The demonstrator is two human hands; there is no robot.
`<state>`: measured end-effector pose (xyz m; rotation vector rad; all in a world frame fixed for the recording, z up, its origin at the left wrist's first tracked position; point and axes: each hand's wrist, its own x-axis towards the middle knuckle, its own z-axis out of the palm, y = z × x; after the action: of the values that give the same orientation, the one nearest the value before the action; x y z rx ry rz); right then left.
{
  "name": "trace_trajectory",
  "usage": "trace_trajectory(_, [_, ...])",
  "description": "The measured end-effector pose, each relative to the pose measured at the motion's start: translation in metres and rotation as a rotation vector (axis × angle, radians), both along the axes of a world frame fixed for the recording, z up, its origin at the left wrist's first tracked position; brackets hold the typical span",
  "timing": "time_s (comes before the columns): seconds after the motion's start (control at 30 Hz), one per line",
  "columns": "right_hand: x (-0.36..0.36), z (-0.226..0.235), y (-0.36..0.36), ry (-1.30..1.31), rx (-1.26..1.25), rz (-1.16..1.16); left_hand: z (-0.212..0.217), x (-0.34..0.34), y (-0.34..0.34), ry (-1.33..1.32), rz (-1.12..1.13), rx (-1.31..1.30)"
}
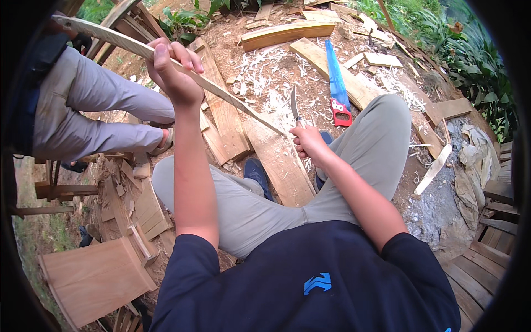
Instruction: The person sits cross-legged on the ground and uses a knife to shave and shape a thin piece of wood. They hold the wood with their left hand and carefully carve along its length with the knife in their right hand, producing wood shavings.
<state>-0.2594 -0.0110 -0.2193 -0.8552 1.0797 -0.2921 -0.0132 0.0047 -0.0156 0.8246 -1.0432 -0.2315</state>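
My left hand (176, 72) is raised and closed around a long, thin wooden strip (227, 98), which slants from the upper left down toward my knees. Its lower end meets a wide plank (283, 169) lying between my legs, close to my right hand; whether it touches is hard to tell. My right hand (310, 143) grips a knife (294, 102) by the handle, its narrow, slightly curved blade pointing up and away from me. Pale shavings (281, 102) lie around the blade and on the ground beyond it.
A handsaw (337, 77) with blue blade and red handle rests on a board (354, 88) ahead. More planks (229, 119) lie left of centre. Another person's legs (105, 110) stand close at left. A wooden panel (99, 279) is at lower left, a crumpled sheet (477, 166) at right.
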Motion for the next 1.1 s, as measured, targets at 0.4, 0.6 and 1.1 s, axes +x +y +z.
trace_trajectory(0.4, [-0.001, -0.029, 0.002, -0.087, 0.052, 0.095, 0.008, -0.018, -0.01, -0.004, 0.076, 0.144])
trace_trajectory(0.6, [0.015, -0.019, 0.034, -0.068, 0.15, 0.04, 0.005, -0.02, -0.004, 0.015, 0.225, 0.122])
trace_trajectory(1.1, [0.034, -0.043, 0.064, 0.007, 0.162, 0.006, 0.002, -0.028, 0.003, -0.04, 0.368, 0.102])
